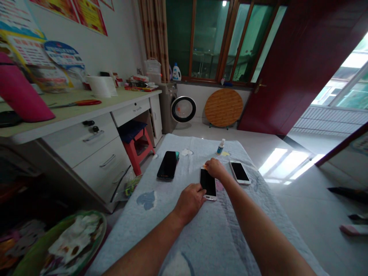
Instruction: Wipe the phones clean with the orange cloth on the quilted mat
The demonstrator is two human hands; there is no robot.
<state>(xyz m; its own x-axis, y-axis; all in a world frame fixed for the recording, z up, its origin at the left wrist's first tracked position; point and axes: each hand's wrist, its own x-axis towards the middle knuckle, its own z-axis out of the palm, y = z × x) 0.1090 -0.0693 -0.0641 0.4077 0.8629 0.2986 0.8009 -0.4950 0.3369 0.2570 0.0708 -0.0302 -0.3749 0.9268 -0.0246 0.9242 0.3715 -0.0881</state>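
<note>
Three phones lie on a pale blue cloth (201,239); both hands are at the middle phone (207,183), white-edged, dark screen facing up. Its long axis runs away from the body, far end leaning slightly left.

Left hand (190,201): at the near end, on the left side. Thumb rests on the lower left of the screen, other fingers curled in along the edge; reads as a steadying hold, though the underside of the grip is hidden. Phone lies ahead and to the right of these fingers.

Right hand (215,168): at the far end, reaching over from the right. Fingers drawn close together, tips on the top edge; most of the phone lies back toward the body from them. A small orange patch (205,166) shows at the tips; cannot tell what it is, or whether it is gripped. The near end is closer to the left hand, the far end to the right.

Around: black phone (168,165) to the left, well apart; white phone (240,172) to the right, near the right forearm; small bottle (220,147) with a white top, upright beyond the right hand.

Writing: bottle label is bluish, too small to read. No brand legible on any phone. Wall posters (17,42) carry lines of print, unreadable.
</note>
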